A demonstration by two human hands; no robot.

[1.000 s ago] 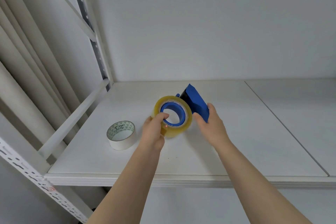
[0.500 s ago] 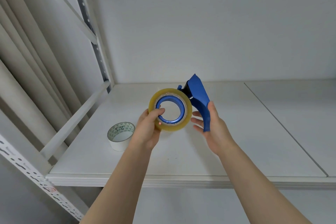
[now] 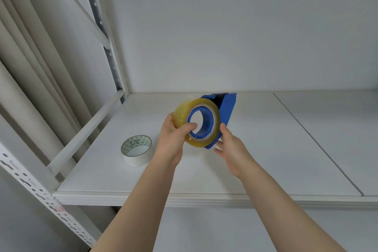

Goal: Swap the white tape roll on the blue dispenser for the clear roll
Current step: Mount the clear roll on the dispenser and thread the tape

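Note:
The clear, yellowish tape roll point(image 3: 185, 113) sits around the blue hub of the blue dispenser point(image 3: 228, 106), held up above the white shelf point(image 3: 266, 149). My left hand point(image 3: 173, 137) grips the roll's left rim, thumb hooked inside the hub. My right hand point(image 3: 231, 145) holds the dispenser from below and behind, fingers partly hidden by it. The white tape roll point(image 3: 136, 150) lies flat on the shelf to the left, apart from both hands, with a patterned inner core.
The shelf's white back wall point(image 3: 225, 37) stands close behind. A slanted white brace point(image 3: 86, 129) and a perforated upright point(image 3: 102, 26) bound the left side. A seam point(image 3: 317, 143) splits the shelf board on the right. The front edge point(image 3: 204, 198) runs below my forearms.
Both hands lifted the dispenser and clear roll slightly and turned them, so the roll's outer face now shows. My left thumb slid into the hub. The white roll stayed put.

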